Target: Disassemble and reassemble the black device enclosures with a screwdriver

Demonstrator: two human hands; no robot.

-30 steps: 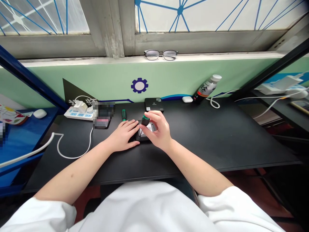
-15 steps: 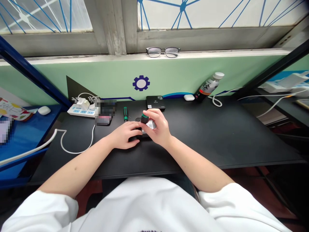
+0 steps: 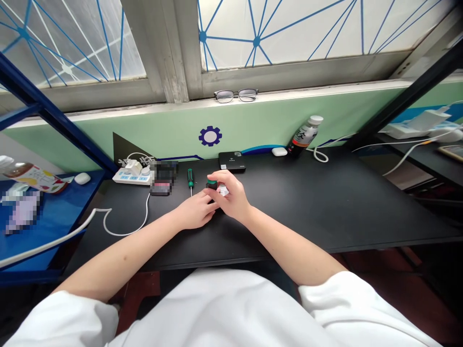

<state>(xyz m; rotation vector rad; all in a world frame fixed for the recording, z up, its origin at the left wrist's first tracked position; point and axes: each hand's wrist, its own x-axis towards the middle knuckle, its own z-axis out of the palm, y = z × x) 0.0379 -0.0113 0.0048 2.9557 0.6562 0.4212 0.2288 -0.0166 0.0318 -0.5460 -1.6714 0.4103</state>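
Note:
My right hand (image 3: 234,196) is closed around the short, thick green-and-black handle of a screwdriver (image 3: 211,184), which stands upright; its tip is hidden. Under both hands lies a small black device with a white label (image 3: 224,191), mostly covered by my fingers. My left hand (image 3: 197,210) grips the device's left side, its fingertips close to the screwdriver and partly hidden by my right hand. A second screwdriver (image 3: 190,178), green and black with a thin metal shaft, lies just beyond my left hand. Behind my right hand is a flat black box (image 3: 232,162).
A white power strip (image 3: 132,176) with a cable and a blurred dark phone-like object (image 3: 163,178) lie to the left. Along the wall are a small white case (image 3: 279,151) and a leaning bottle (image 3: 305,136). Glasses (image 3: 236,96) rest on the sill.
The view has tilted up slightly. My left hand's fingers have drawn closer together and further under my right hand. The screwdriver stays in my right hand and sits slightly further left.

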